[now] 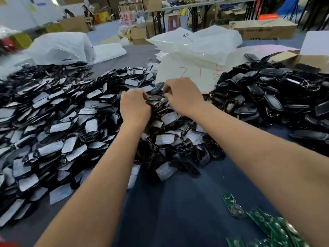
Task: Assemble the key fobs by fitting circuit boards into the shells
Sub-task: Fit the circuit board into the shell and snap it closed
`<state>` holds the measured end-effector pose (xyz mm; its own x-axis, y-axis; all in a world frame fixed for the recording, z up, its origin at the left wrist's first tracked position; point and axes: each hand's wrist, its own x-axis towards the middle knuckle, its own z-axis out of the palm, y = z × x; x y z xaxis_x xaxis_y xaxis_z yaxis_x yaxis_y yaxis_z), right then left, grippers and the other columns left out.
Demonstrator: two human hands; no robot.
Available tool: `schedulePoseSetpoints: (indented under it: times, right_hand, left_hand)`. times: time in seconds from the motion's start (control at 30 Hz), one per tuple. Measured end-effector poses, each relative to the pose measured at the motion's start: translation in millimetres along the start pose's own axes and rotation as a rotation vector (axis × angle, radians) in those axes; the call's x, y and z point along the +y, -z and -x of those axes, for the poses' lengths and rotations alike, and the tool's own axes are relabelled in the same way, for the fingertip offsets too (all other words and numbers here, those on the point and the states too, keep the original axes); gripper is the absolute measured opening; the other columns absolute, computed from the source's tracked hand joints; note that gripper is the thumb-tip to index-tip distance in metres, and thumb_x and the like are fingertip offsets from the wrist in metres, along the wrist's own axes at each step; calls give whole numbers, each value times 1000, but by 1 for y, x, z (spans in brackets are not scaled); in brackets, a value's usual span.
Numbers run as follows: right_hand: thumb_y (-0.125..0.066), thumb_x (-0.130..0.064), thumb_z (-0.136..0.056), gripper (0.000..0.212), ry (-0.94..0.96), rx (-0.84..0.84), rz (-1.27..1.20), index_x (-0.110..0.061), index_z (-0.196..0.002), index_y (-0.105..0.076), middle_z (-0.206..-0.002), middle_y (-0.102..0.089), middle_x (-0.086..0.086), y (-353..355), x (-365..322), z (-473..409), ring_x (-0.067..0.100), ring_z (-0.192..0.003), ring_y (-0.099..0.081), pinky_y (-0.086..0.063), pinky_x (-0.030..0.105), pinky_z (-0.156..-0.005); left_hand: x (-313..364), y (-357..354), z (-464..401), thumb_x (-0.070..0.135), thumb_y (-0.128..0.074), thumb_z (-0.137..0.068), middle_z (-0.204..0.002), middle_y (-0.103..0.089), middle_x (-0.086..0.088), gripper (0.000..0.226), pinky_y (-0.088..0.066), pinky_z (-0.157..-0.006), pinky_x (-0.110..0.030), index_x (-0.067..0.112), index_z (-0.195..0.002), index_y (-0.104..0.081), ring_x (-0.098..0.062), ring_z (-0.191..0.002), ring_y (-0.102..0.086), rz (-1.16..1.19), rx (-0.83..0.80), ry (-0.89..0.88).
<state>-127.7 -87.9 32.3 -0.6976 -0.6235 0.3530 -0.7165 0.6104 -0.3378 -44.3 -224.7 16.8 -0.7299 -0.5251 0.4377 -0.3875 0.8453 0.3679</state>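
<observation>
While both hands point(183, 97) pinch, shell point(157, 88) seemingly points up-right.

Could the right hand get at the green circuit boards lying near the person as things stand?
Probably not at once: the right hand is pinching a shell over the pile. The circuit boards lie uncovered on the mat, so once freed it could.

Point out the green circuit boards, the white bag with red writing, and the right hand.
green circuit boards point(267, 223): head view, on a board's face.
white bag point(179, 68): head view, its front.
right hand point(183, 97): head view, back of hand.
</observation>
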Motion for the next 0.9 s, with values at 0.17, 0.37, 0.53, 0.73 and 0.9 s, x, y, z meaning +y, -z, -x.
schedulePoseSetpoints:
  times: [0.17,0.37,0.53,0.73,0.9]
  right_hand:
    - [-50,-5,-102,41,120,-269,118,-17,-140,-62,-130,-65,17,-19,0,-44,34,-123,-55,-47,39,-97]
    - [-65,-7,-96,39,155,-295,62,-17,-134,-69,-130,-69,11,-25,4,-62,31,-122,-60,-48,41,-104]
    - [-80,-19,-89,21,74,-171,-57,-12,-109,-80,-102,-73,7,-26,13,-62,27,-101,-65,-45,30,-79]
    - [-84,-20,-87,14,-247,-18,-240,-9,-95,-82,-90,-77,10,-27,25,-47,24,-88,-70,-58,34,-81]
    - [-80,-12,-86,9,-379,68,-271,-7,-93,-82,-93,-78,15,-17,28,-32,28,-91,-72,-62,38,-82]
  left_hand:
    - [-17,-13,-30,1,-58,-86,-114,-73,-16,41,-53,-95,-43,17,-119,-76,-38,-112,-64,-65,-167,-25]
    - [-26,-14,-44,0,-65,-84,-103,-76,-11,37,-56,-84,-36,24,-109,-80,-33,-101,-68,-5,-206,-54]
    - [-38,-8,-51,8,-80,-79,-92,-77,-5,23,-55,-86,-29,19,-99,-81,-20,-91,-71,114,-263,46]
    - [-49,0,-54,14,-94,-72,-74,-69,6,22,-56,-85,-29,22,-79,-75,-19,-84,-70,206,-369,212]
    - [-61,13,-55,12,-94,-71,-88,-76,-9,20,-62,-87,-40,18,-80,-78,-26,-88,-75,270,-371,382]
